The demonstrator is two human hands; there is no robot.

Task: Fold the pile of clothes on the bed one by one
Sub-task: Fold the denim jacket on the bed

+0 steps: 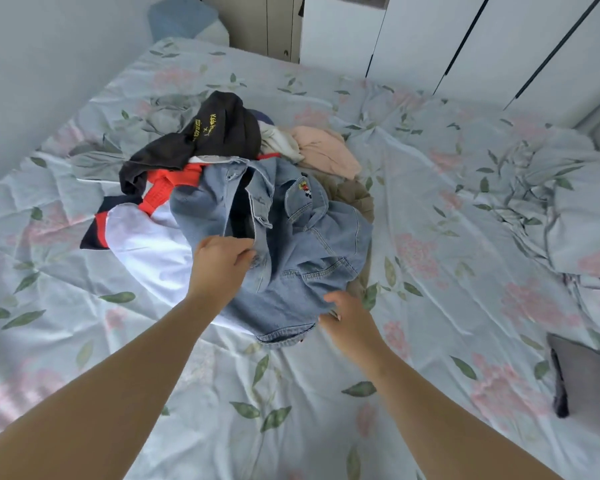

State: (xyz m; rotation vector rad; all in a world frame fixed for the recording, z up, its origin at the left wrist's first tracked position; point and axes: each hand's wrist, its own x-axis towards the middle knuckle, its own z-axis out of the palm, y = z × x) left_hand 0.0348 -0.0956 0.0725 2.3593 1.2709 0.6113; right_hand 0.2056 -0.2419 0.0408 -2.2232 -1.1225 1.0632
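Note:
A pile of clothes lies in the middle of the bed. On top at the near side is a light blue denim jacket (pixel 291 237) with a small embroidered patch. My left hand (pixel 219 261) grips the jacket's front placket. My right hand (pixel 347 320) pinches the jacket's lower hem. Under and behind it lie a white garment with red and navy trim (pixel 146 237), a black top with yellow lettering (pixel 215 133), a pale pink piece (pixel 326 150) and a khaki piece (pixel 354 199).
The bed has a pale blue floral sheet (pixel 465 237), wrinkled all over. A matching pillow (pixel 582 209) sits at the right, a grey item (pixel 586 382) near the right edge. White wardrobe doors (pixel 465 39) stand behind, a wall at the left.

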